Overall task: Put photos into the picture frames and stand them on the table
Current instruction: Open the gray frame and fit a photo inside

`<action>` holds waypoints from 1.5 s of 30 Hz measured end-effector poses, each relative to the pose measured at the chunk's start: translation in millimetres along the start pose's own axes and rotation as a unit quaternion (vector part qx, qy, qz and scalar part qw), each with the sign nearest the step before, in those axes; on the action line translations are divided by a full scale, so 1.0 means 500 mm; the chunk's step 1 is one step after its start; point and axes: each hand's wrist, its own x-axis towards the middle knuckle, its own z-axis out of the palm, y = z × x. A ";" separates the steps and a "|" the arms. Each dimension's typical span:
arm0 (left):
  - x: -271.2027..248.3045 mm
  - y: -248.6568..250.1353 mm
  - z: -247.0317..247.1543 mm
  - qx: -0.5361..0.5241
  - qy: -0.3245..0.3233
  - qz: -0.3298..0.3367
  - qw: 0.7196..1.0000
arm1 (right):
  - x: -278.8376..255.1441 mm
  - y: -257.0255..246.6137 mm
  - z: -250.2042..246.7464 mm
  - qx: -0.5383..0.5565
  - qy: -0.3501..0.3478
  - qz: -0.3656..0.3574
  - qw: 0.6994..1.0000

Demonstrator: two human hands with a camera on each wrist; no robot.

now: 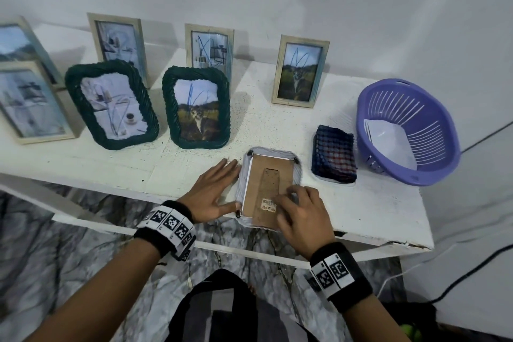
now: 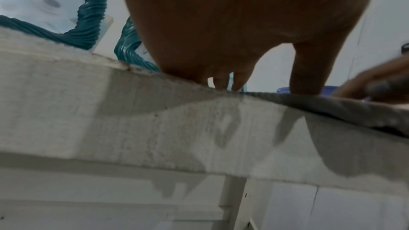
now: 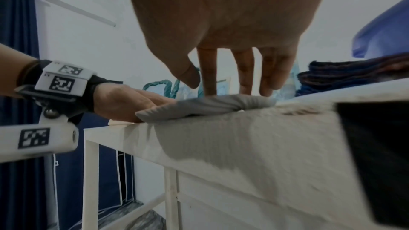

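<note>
Both hands, left hand and right hand, press flat-fingered (nothing gripped) on face-down frame.

White table — seven standing frames, a face-down frame, folded cloth, purple basket.

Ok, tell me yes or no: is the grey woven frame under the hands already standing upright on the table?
No, the grey woven frame lies face down on the table, its brown backing board showing.

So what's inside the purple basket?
The purple slotted plastic basket holds a few white sheets, stacked loosely. Their faces look blank from here; whether they are photos cannot be told, and anything beneath them is hidden.
</note>
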 end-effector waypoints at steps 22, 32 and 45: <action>-0.017 -0.012 0.033 0.081 0.092 0.054 0.991 | 0.026 -0.043 -0.035 0.329 -0.009 0.301 0.895; -0.018 -0.016 0.032 0.065 0.092 0.056 0.992 | -0.057 0.041 -0.086 0.395 0.034 0.221 0.891; -0.017 -0.021 0.034 0.045 0.098 0.060 0.992 | -0.069 0.239 -0.153 -0.063 -0.213 0.031 0.975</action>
